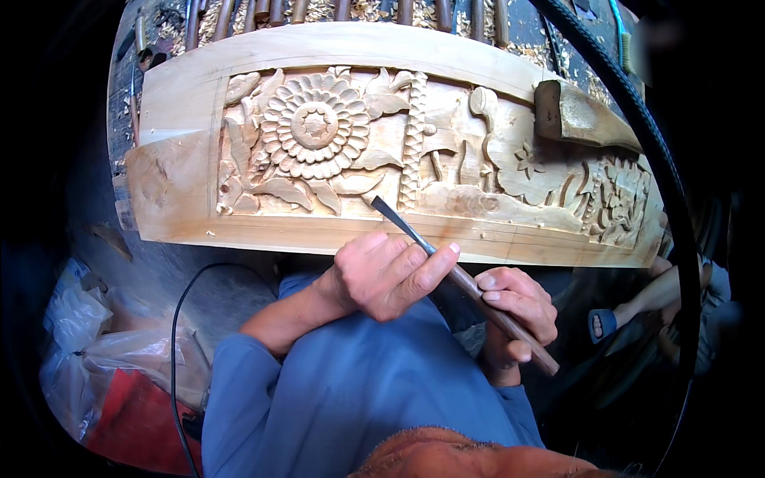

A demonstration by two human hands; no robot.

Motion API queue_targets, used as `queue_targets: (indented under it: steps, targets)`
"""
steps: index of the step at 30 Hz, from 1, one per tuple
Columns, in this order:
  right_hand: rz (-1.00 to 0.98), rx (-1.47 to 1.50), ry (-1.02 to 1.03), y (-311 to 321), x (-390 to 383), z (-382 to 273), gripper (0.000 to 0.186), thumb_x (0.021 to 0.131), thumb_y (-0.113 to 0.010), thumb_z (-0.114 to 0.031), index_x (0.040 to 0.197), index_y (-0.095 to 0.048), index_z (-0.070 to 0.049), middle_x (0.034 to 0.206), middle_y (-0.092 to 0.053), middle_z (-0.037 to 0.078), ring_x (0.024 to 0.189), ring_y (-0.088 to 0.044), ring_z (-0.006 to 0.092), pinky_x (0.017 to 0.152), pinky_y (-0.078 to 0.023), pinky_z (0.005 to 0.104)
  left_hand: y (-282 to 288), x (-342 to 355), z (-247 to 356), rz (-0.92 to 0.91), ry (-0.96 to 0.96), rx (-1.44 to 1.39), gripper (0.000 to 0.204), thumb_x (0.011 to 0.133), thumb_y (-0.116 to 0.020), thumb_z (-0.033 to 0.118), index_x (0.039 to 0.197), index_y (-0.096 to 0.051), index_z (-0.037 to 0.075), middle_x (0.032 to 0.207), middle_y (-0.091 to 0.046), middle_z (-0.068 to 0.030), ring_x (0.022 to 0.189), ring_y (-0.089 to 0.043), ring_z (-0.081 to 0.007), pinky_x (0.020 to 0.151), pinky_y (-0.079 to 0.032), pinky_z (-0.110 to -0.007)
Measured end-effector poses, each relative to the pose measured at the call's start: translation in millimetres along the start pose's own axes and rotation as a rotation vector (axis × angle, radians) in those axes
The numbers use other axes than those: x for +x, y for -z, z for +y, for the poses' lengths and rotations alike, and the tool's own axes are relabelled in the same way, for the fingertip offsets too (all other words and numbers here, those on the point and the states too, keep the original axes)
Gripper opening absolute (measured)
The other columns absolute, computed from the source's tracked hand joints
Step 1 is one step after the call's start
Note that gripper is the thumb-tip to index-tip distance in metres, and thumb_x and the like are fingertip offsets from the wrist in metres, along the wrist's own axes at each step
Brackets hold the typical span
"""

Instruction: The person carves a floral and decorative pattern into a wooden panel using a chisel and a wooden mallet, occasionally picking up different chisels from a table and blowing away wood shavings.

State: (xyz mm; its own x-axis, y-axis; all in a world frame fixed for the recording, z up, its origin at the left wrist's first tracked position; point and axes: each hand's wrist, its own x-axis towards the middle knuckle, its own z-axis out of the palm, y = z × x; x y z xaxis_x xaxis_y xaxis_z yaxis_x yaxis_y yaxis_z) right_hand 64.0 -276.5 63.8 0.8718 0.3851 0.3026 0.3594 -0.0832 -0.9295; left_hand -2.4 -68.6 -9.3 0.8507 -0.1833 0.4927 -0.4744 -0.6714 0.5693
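Both of my hands are closed on one wood carving chisel (502, 320) with a dark steel blade and a brown wooden handle. My left hand (389, 275) grips it near the blade, fingers wrapped round the lower shaft. Further back, my right hand (519, 311) holds the handle close to its butt end. The blade's tip meets the lower edge of a leaf on a pale carved wooden panel (319, 229). A round layered flower (315, 126) stands in relief above and left of the tip, with a twisted rope-like strip to its right.
A wooden mallet (582, 118) lies on the panel's upper right. Several tool handles (405, 11) line the far bench among wood shavings (319, 9). A black cable (637, 103) arcs across the right. Plastic bags (76, 334) sit at lower left; another person's sandalled foot (603, 323) shows at right.
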Motion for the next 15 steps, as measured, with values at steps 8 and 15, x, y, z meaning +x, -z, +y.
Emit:
queue_targets:
  steps: [8,15]
  targets:
    - [-0.038,0.011,0.009,14,-5,-4,0.047,0.09,-0.088,-0.04,0.106,-0.075,0.003,0.089,-0.077,0.022,0.071,-0.076,0.0305,0.062,-0.062,0.0344,13,10,17,-0.027,-0.1,-0.014,0.05,0.086,-0.073,0.011,0.135,-0.069,0.002,0.081,-0.063,-0.001,0.057,-0.053,-0.009,0.049,-0.038,-0.027]
    - [0.518,0.336,-0.092,77,-15,10,0.053,0.11,-0.058,-0.052,0.104,-0.062,0.0,0.089,-0.059,0.012,0.076,-0.057,0.019,0.054,-0.05,0.0229,48,-75,-22,-0.148,-0.112,0.219,0.026,0.09,-0.083,0.022,0.111,-0.077,0.008,0.078,-0.069,0.0002,0.056,-0.061,-0.0141,0.05,-0.049,-0.03]
